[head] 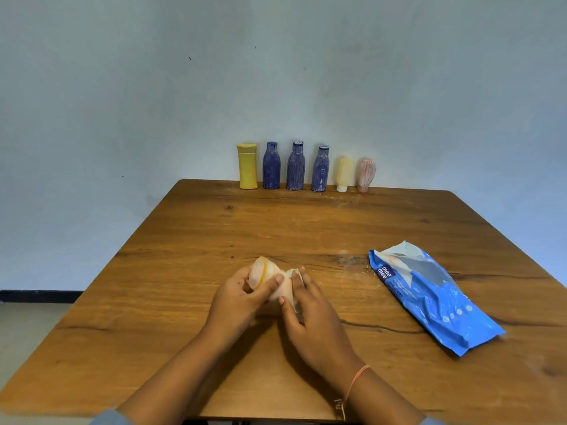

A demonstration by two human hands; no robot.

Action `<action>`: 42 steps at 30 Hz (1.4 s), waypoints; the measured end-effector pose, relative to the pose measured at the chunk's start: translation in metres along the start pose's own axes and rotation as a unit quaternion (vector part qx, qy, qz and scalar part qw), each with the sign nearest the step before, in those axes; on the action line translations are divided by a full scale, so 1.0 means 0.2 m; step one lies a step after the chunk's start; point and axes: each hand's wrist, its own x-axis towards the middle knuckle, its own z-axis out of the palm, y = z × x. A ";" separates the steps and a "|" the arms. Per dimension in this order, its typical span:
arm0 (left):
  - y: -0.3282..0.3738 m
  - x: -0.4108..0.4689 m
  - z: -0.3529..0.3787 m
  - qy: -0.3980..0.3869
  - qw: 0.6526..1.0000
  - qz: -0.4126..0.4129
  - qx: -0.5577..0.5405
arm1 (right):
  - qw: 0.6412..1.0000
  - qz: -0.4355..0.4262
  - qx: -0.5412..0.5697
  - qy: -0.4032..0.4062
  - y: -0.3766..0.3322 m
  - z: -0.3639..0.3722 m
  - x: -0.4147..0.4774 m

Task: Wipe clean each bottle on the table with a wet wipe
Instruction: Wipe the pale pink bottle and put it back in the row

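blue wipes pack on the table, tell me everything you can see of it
The wipes pack is a soft, glossy blue plastic pouch with white print, a "mee mee" logo near its far left corner and a pale picture panel on top. It lies flat and slanted on the wooden table, to the right of both hands, with no hand touching it. Its skin looks crinkled and slack. Whether its flap is open cannot be told.

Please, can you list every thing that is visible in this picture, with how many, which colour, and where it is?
yellow bottle: 1, yellow, far edge of table, leftmost in row
blue bottles: 3, dark blue, far edge, right of the yellow one
cream tube: 1, cream, far edge, standing on its cap
pink tube: 1, pink, rightmost in row
wipes pack: 1, blue, lying on the right
held bottle: 1, pale with orange band, between both hands, with a wipe
table: 1, brown wood
left hand: 1, gripping the bottle
right hand: 1, on the bottle
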 end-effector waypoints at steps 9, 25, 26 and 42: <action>0.02 -0.01 0.00 0.052 0.985 0.094 0.136 | 0.939 0.081 0.298 0.150 -0.07 -0.13 0.11; 0.04 0.00 0.00 0.022 0.973 0.119 0.195 | 0.940 -0.301 -0.109 0.118 -0.12 -0.06 0.06; 0.05 0.00 0.00 0.015 0.976 0.115 0.182 | 0.944 -0.293 -0.099 0.116 -0.11 -0.07 0.07; 0.05 0.00 0.00 -0.029 0.986 0.102 0.129 | 0.984 -0.138 -0.014 0.114 -0.11 -0.15 0.10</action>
